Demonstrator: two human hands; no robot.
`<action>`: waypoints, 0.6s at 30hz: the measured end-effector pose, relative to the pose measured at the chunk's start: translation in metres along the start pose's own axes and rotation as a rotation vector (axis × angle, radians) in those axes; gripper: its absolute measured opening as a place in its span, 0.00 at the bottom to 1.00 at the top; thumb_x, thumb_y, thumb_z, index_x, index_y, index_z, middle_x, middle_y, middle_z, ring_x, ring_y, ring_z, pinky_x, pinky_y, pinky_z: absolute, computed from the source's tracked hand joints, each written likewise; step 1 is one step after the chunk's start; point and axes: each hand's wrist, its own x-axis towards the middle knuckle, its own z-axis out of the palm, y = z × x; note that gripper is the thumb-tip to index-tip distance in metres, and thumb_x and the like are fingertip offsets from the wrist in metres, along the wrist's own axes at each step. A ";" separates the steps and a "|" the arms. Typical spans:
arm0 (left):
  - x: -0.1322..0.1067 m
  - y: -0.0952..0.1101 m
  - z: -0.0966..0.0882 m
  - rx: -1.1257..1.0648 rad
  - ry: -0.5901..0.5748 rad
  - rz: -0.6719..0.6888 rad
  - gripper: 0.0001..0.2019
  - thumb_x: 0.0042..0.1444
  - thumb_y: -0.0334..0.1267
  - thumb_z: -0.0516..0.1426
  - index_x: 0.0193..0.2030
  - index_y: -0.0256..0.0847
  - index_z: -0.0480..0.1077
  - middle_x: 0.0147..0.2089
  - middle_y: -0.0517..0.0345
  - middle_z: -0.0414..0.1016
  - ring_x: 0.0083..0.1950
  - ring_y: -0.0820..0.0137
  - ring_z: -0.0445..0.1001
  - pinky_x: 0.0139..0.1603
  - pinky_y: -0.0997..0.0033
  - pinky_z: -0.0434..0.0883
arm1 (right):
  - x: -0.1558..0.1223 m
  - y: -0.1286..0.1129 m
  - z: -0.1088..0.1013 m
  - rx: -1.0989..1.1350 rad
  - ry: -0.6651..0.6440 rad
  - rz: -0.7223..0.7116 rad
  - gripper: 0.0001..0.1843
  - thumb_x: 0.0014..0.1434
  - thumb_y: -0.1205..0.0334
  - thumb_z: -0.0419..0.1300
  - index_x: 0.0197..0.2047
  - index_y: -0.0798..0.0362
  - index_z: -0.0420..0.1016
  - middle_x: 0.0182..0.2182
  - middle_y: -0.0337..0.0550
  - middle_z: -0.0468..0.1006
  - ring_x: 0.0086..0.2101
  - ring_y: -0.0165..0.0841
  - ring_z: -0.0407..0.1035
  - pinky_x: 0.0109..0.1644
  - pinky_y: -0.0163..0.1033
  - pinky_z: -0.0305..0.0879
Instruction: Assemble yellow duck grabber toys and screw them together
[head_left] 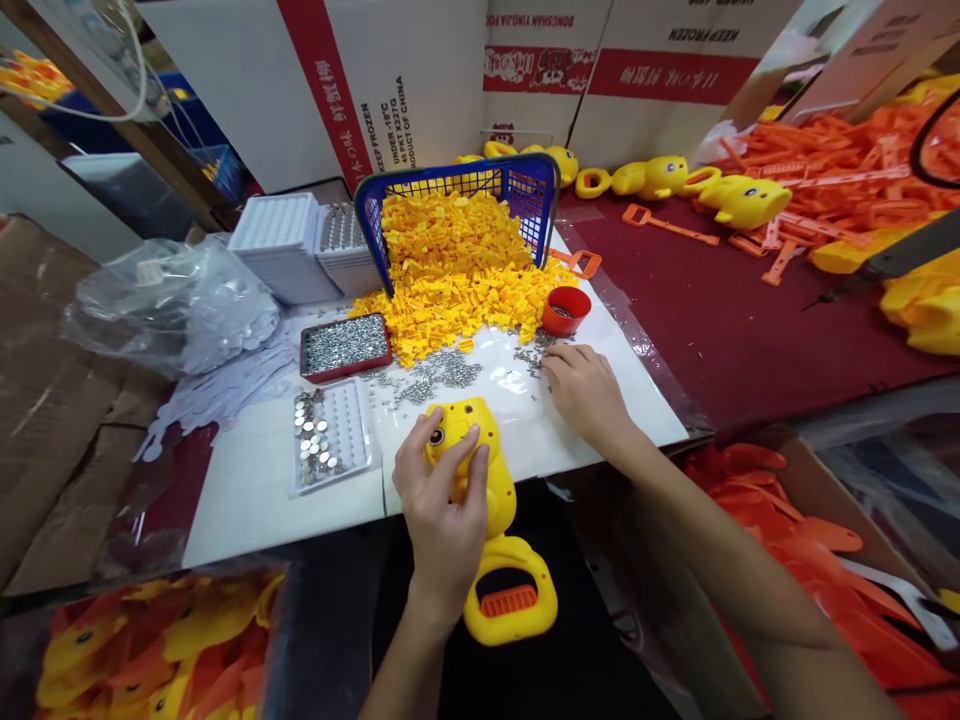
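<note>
A yellow plastic toy [501, 490] with a duck-like head and a looped handle lies at the table's front edge. My left hand [442, 490] grips its head, fingers spread over the top near the eye. The handle, with an orange ribbed insert [508, 600], hangs over the edge above my lap. To the right, my right hand [585, 390] has its fingertips together at a scatter of small screws [529, 356] on the white sheet. What those fingertips pinch, if anything, is too small to make out. Just beyond them stands a red cup [565, 311] with screws inside.
A blue basket [551, 205] spills small yellow parts [450, 290]. Left of it are a red tray [307, 372] of screws, a white tray [352, 430] with button cells and stacked white trays [274, 245]. Orange parts [825, 160] heap at right; boxes stand behind.
</note>
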 end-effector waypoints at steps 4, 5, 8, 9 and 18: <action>0.000 -0.001 0.000 0.007 0.001 -0.001 0.06 0.64 0.36 0.61 0.46 0.43 0.79 0.58 0.46 0.74 0.61 0.55 0.75 0.61 0.45 0.72 | 0.012 0.004 -0.003 0.013 -0.002 -0.003 0.16 0.67 0.68 0.50 0.42 0.55 0.81 0.44 0.55 0.81 0.46 0.46 0.67 0.49 0.49 0.63; 0.000 -0.001 0.000 0.010 0.002 0.000 0.06 0.64 0.36 0.61 0.46 0.43 0.79 0.58 0.46 0.74 0.61 0.55 0.75 0.61 0.45 0.73 | 0.014 0.006 -0.003 0.017 -0.001 0.000 0.17 0.68 0.67 0.49 0.41 0.55 0.81 0.43 0.55 0.81 0.45 0.46 0.67 0.49 0.49 0.63; 0.000 -0.001 -0.002 0.003 0.004 -0.009 0.06 0.65 0.38 0.61 0.46 0.44 0.80 0.58 0.46 0.75 0.61 0.55 0.75 0.61 0.45 0.73 | 0.012 0.010 -0.001 0.025 0.006 0.005 0.20 0.70 0.62 0.46 0.47 0.58 0.80 0.47 0.58 0.80 0.46 0.47 0.68 0.51 0.50 0.65; 0.000 -0.001 -0.002 -0.008 0.003 -0.019 0.06 0.65 0.38 0.61 0.45 0.44 0.80 0.58 0.46 0.75 0.61 0.55 0.75 0.61 0.45 0.73 | 0.009 0.010 0.001 0.027 0.010 0.005 0.22 0.71 0.59 0.46 0.51 0.60 0.78 0.50 0.60 0.79 0.48 0.49 0.68 0.53 0.52 0.66; -0.008 0.003 0.002 -0.074 0.042 -0.075 0.06 0.65 0.39 0.61 0.46 0.46 0.80 0.59 0.48 0.75 0.63 0.56 0.74 0.63 0.45 0.71 | -0.012 -0.003 0.007 0.070 0.076 -0.019 0.20 0.70 0.61 0.50 0.53 0.59 0.80 0.54 0.61 0.80 0.54 0.50 0.72 0.55 0.55 0.70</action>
